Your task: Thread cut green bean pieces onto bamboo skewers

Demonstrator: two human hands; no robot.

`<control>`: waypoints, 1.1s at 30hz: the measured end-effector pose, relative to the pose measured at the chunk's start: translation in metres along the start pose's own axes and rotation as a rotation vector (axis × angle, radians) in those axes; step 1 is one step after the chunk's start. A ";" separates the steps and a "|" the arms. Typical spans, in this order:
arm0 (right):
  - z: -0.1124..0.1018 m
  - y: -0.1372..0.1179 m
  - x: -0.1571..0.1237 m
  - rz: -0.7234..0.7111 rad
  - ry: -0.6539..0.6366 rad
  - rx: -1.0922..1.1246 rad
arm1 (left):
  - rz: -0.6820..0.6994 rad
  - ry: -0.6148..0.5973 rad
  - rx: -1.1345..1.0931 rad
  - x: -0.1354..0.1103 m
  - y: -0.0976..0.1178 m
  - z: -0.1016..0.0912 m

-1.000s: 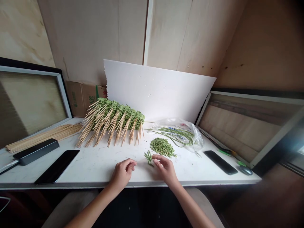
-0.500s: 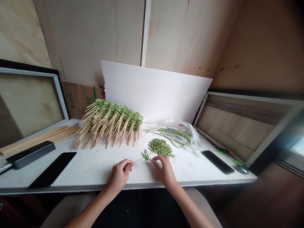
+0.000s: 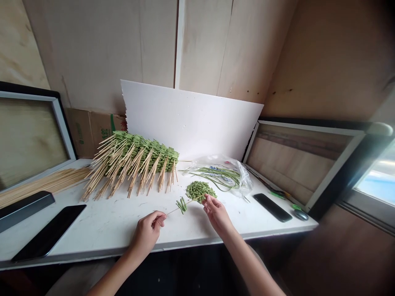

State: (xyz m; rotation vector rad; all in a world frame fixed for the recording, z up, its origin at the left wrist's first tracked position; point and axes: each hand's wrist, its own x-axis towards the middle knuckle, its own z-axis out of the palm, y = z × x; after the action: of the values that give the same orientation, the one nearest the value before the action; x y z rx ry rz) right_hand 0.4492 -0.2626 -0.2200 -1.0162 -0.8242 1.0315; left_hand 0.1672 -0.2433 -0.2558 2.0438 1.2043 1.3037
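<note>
My left hand [image 3: 149, 230] is closed in a pinch on the end of a thin wooden skewer [image 3: 172, 212], which points up and to the right. Several short green stem pieces [image 3: 182, 205] are threaded crosswise on it, close together. At the front right of a heap of cut green stem pieces [image 3: 197, 188], my right hand [image 3: 216, 211] has its thumb and fingertips pressed together. Whatever sits between those fingertips is too small to make out. The skewer's tip ends near the heap, short of my right fingers.
Loaded skewers [image 3: 145, 152] are stacked at the back left, sticks pointing forward. Bare skewers [image 3: 46, 185] lie further left. A plastic bag [image 3: 243, 176] with long green stems stands behind the heap. Phones [image 3: 51, 232] lie left and right [image 3: 272, 207]. A white board [image 3: 191, 119] leans behind.
The whole view has shifted, so the table things appear further left. My right hand has moved from beside the threaded pieces back to the heap's edge. My left hand still holds the skewer.
</note>
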 end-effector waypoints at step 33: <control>-0.002 0.001 -0.004 0.100 -0.078 0.218 | -0.014 -0.049 0.003 -0.002 -0.010 0.003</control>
State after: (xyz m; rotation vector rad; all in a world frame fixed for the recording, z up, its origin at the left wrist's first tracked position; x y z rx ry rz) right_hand 0.4499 -0.2670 -0.2217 -0.8418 -0.7116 1.2247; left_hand 0.1655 -0.2392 -0.2657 2.0540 1.1976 1.2393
